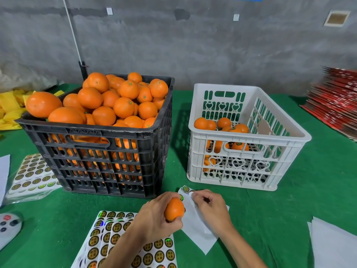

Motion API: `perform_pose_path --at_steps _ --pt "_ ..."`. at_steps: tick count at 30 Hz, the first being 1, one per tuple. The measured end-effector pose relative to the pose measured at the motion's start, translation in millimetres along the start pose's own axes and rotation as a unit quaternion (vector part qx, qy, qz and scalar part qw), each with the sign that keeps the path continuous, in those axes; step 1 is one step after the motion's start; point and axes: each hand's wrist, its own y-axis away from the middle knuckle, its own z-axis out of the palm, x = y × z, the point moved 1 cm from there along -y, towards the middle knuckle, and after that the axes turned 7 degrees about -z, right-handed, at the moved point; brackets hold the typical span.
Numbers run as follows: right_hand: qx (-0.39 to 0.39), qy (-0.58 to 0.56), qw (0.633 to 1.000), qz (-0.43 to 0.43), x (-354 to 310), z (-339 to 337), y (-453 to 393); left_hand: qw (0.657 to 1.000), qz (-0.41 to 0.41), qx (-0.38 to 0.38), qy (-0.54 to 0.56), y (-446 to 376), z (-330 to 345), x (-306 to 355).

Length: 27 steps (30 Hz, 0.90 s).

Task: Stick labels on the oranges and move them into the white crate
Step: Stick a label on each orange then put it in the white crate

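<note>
The left hand (154,215) has an orange (174,209) wrapped in curled fingers and thumb, the fruit poking out on the hand's right side, lifted just above the green table (289,200). Right beside it, almost touching the orange, the right hand (209,207) is down on a nearly used-up label sheet (195,227), thumb and forefinger pinched together at the sheet's far edge; whether a label is actually between them cannot be told. A few round labels (186,189) show on that sheet just beyond the fingertips.

Under and on the near side of the left wrist lies a fan of full sticker sheets (108,236), gold-and-black rounds in rows. Straight ahead of the left hand, close by, stands the black crate (108,151), heaped over the rim with oranges. Ahead of the right hand and a touch to its right sits the white crate (249,161), with a handful of oranges (224,122) lying low in its far-left corner.

Far off to the left of the left hand: another sticker sheet (31,175) and a grey remote (8,225).
</note>
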Motion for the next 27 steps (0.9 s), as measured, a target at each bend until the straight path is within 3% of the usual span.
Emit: perform_pose_path --at_steps 5,10,17,22,27 --pt "0.1 0.005 0.992 -0.071 -8 0 13 0.999 -0.016 0.004 0.027 -1 1 -2" --pt "0.041 0.158 0.953 -0.255 -11 16 31 0.995 -0.015 0.011 0.099 -4 2 -5" --pt "-0.055 0.031 0.979 -0.194 -5 22 32 0.986 -0.015 0.036 0.16 -7 -1 -8" --pt "-0.072 0.195 0.95 -0.232 -2 22 34 0.98 -0.046 0.049 0.186 -5 -5 -6" --pt "-0.129 0.284 0.908 -0.28 -13 20 31 0.978 -0.041 0.066 0.193 -4 -18 7"
